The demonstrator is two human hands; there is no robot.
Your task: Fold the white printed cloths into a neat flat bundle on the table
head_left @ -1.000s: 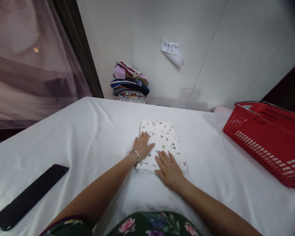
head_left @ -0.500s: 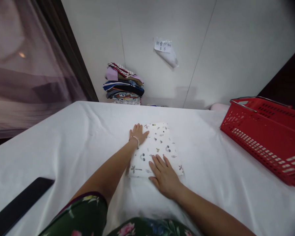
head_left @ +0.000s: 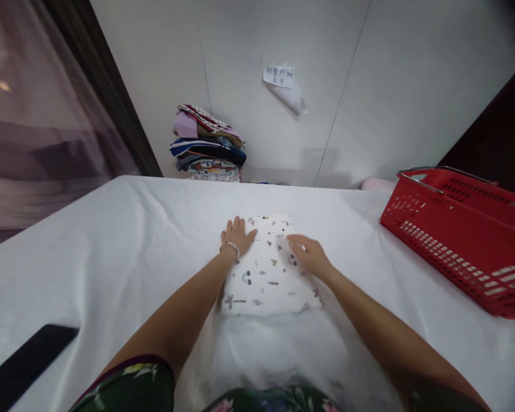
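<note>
A folded white cloth printed with small palm trees, rainbows and other motifs lies flat on the white-covered table. My left hand, with a bracelet at the wrist, rests flat on its upper left edge, fingers spread. Over the cloth's right side is my right hand, its fingers pointing left and loosely bent, with nothing seen in them. Whether its fingertips touch the fabric I cannot tell. A see-through plastic sheet or bag seems to lie between the cloth and my body.
To the right stands a red plastic basket with metal handles. A dark flat object lies at the lower left. Beyond the table's far edge is a stack of folded fabrics against the wall. A handwritten note hangs above.
My right hand has lifted from the cloth's lower part and moved up to its right side, fingers now bent. My left hand stays in place on the cloth. The view has shifted slightly.
</note>
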